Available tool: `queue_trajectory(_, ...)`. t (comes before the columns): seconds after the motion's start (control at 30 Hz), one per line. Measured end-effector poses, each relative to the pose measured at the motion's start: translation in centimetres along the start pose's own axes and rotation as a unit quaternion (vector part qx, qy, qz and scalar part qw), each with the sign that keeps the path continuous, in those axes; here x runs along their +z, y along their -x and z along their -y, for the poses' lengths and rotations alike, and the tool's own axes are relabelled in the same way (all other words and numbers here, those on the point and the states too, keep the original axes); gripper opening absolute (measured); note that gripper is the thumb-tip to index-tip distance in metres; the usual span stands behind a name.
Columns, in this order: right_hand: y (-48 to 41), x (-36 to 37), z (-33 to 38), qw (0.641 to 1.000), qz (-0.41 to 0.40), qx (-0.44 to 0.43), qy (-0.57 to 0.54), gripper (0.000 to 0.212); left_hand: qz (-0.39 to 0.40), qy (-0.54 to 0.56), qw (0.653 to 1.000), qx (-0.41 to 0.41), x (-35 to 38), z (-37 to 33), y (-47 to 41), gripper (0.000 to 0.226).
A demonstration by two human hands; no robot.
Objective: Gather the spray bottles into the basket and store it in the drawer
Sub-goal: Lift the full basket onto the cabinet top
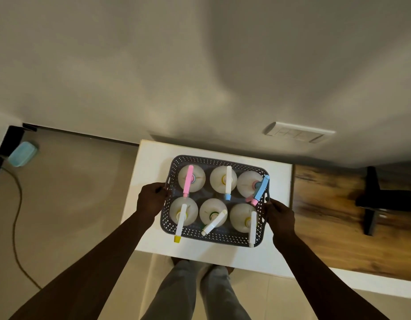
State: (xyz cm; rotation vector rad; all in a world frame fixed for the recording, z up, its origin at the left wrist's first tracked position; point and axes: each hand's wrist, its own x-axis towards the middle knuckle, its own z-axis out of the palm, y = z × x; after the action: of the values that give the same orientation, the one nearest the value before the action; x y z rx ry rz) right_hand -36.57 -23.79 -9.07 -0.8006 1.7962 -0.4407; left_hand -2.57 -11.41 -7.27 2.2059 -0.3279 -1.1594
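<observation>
A: Head view: where's the basket (213, 237)?
B: On the white top (153, 162), holding six bottles (243, 218). Left hand (151, 199) and right hand (280, 218) curl round its end handles (168, 180). Probably heavy, bendy plastic; lift level.

Grey basket (213, 240) packed: six spray bottles (217, 179) tight together, two nozzles jutting over near rim. Left hand (151, 199) and right hand (280, 218) grip side handles, taking both flanks. White top (151, 162): bare strips left, behind and in front of basket. Wall (200, 88) close behind blocks far side. Wooden desk (327, 215) adjoins right, black stand (373, 199) on it. Open floor left; cable (15, 215) trails there.
</observation>
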Motion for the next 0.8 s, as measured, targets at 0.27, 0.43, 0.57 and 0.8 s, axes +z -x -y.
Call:
queue_trajectory(0.27,-0.4,0.0,-0.8,1.000,-0.008,0.008,-0.021,0.027,0.011,0.005,1.000,-0.001,0.7,0.9,-0.1,0.022)
queue_trajectory(0.43,-0.9,0.0,-1.7,1.000,-0.011,0.012,-0.027,0.027,0.014,0.004,1.000,0.006,1.0,1.6,-0.3,0.021)
queue_trajectory(0.57,-1.4,0.0,-2.3,1.000,-0.013,0.006,-0.021,0.019,0.015,0.008,1.000,0.002,1.2,2.5,-0.8,0.024)
queue_trajectory(0.8,-1.3,-0.2,-2.8,1.000,0.011,-0.014,-0.012,0.030,0.025,0.028,0.999,0.006,1.1,3.7,-1.2,0.030)
